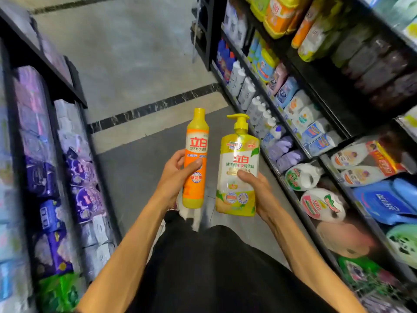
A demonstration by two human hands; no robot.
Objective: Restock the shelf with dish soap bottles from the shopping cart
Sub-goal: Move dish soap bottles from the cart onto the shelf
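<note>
**Dish soap bottles in both hands**

The orange dish soap bottle (pixel 195 161) stood upright in the left hand (pixel 174 175), which was wrapped around its middle. The yellow pump bottle (pixel 237 168) stood in the right hand (pixel 256 190), which gripped its lower side. The two bottles were just beside each other, out in front of the person's body.

The pump bottle looked big, and only one hand held it low down. It could tip or slip if the grip got loose. The bottles could also bump together.

The shelf (pixel 316 136) past the right hand was blurry, so the right spot was hard to pick. The shopping cart was not in sight.
</note>
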